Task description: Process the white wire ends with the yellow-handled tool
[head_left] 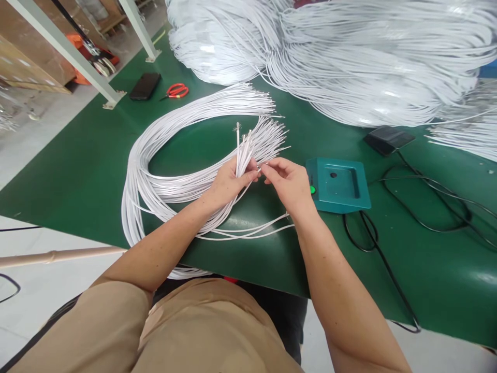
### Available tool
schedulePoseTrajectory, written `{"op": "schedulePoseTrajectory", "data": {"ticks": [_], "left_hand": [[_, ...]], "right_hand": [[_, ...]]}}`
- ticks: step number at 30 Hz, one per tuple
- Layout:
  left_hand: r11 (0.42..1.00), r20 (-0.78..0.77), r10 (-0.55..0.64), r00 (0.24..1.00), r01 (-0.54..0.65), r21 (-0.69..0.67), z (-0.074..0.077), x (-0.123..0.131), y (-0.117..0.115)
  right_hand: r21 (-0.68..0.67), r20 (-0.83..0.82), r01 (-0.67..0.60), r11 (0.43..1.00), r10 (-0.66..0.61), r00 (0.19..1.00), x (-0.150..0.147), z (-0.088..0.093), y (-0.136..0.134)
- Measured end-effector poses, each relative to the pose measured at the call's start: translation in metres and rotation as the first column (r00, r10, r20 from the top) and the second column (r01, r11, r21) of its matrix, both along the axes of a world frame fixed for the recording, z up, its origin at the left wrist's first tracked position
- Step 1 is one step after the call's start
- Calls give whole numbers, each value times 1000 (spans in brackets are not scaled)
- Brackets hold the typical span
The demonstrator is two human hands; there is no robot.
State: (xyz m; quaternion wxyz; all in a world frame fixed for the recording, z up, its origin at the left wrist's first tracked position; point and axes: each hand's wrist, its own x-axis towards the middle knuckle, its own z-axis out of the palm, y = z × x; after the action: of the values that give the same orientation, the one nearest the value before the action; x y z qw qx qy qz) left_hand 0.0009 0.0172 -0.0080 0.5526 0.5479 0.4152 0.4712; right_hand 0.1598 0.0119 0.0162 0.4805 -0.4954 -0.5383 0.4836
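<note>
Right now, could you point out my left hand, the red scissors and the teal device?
Left hand (227, 181): head view, back of the hand.
Red scissors (177, 90): head view, on the handles.
Teal device (341, 185): head view, recessed top.

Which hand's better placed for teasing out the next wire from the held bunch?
Right, I'd say. The left hand is taken up gripping the bunch of white wires; the right hand is outside that bunch, its fingertips seeming to pinch just one wire end.

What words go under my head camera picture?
Left hand holding white wires, right hand close beside it, over a green table.
</note>
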Motion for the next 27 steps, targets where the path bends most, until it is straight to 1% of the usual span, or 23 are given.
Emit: {"op": "schedulePoseTrajectory", "data": {"ticks": [3,5,6,8,10,13,14,16,18,19,22,24,27], "left_hand": [[991,61,-60,996,67,-114,3,0,0],[970,133,-93,987,120,-213,5,1,0],[955,169,-103,980,144,-258,6,1,1],[928,227,-119,967,189,-320,7,1,2],[913,257,-136,957,222,-341,7,0,5],[908,276,-154,949,246,-339,5,0,8],[910,275,-151,949,242,-336,4,0,8],[922,254,-134,958,215,-322,2,1,9],[940,202,-108,973,166,-298,1,2,9],[949,166,-92,982,137,-284,1,3,9],[969,35,-48,998,55,-243,-1,6,9],[978,-48,-33,998,22,-208,-3,8,10],[987,-127,-31,991,11,-159,-7,8,12]], "right_hand": [[81,178,29,996,-43,983,1,-3,-1],[173,334,42,984,-99,937,1,-5,-1],[232,418,38,972,-135,898,1,-7,-2],[346,578,-6,938,-208,789,-1,-10,-3],[420,706,-70,905,-277,652,-3,-12,-4],[458,826,-186,869,-339,451,-3,-12,-5],[459,848,-233,857,-345,402,-2,-11,-5],[468,869,-306,829,-368,331,2,-6,-5],[487,867,-304,819,-411,282,8,-1,-4],[485,869,-286,826,-421,259,13,1,-4],[414,906,-252,875,-368,211,25,2,-1],[376,920,-256,891,-325,218,32,0,1],[357,924,-250,900,-300,239,36,-3,5]]}}
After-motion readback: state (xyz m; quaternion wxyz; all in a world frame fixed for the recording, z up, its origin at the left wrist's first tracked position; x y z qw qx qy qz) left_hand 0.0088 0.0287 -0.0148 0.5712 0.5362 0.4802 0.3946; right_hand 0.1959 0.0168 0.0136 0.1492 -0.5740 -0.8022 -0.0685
